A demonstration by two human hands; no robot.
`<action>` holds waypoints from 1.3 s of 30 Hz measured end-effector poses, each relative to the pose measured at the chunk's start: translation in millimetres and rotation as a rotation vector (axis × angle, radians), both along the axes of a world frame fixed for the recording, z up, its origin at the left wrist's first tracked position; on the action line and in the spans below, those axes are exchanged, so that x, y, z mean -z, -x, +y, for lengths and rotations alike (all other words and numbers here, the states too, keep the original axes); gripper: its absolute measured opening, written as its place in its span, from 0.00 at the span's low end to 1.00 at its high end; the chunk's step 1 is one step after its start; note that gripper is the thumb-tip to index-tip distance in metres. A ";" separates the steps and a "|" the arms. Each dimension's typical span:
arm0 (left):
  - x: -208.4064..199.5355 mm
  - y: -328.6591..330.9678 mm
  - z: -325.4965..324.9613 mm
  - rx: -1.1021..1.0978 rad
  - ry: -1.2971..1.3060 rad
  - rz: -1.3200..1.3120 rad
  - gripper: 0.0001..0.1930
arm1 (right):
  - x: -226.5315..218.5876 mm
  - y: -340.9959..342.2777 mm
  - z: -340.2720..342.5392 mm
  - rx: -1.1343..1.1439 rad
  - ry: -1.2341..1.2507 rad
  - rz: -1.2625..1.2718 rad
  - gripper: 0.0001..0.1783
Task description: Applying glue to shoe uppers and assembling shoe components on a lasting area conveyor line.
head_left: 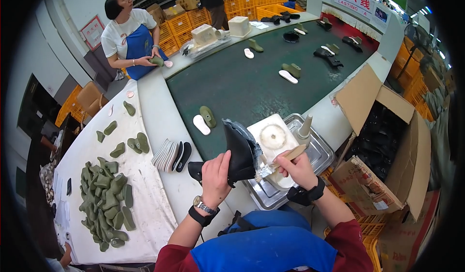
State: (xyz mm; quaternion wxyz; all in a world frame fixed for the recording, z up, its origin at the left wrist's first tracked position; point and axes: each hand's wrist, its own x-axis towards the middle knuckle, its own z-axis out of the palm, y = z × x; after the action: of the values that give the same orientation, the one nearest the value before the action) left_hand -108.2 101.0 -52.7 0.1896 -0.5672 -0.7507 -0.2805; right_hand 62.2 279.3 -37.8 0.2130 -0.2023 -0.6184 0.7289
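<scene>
Black and smooth, a boot upper (238, 159) was gripped by the left hand (216, 173) just below the head view's centre, its grey-lined edge turned toward 3 o'clock, apparently so the brush (293, 153) could reach it. The right hand (298, 169) pinched that brush by its wooden handle, bristles beside the edge. At 4 o'clock a white tub (272, 136) sat in a metal tray (318, 152), perhaps to contain drips; its contents were hidden. At 3 o'clock an open cardboard box (366, 180) held black pieces (380, 132). At 8 o'clock green shoe lasts (107, 199) were heaped on the cloth-covered bench (151, 216), probably for easy reach.
</scene>
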 end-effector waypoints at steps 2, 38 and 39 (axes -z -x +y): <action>-1.0 0.2 0.6 -0.009 -0.005 0.013 0.35 | 6.0 1.9 -4.0 -0.009 -0.031 -0.022 0.09; 12.2 37.8 -16.6 0.948 0.861 -1.926 0.48 | -102.4 26.8 5.0 -0.478 -0.902 0.275 0.06; 11.1 36.6 -16.4 0.957 0.819 -1.950 0.48 | -100.7 25.2 8.2 -0.470 -0.926 0.234 0.06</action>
State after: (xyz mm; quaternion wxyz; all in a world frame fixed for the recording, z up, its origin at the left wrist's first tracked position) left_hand -144.8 84.6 -63.8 -0.7924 -0.3551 -0.3217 -0.3775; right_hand 37.0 287.5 62.9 0.1785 0.1398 -0.8762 0.4253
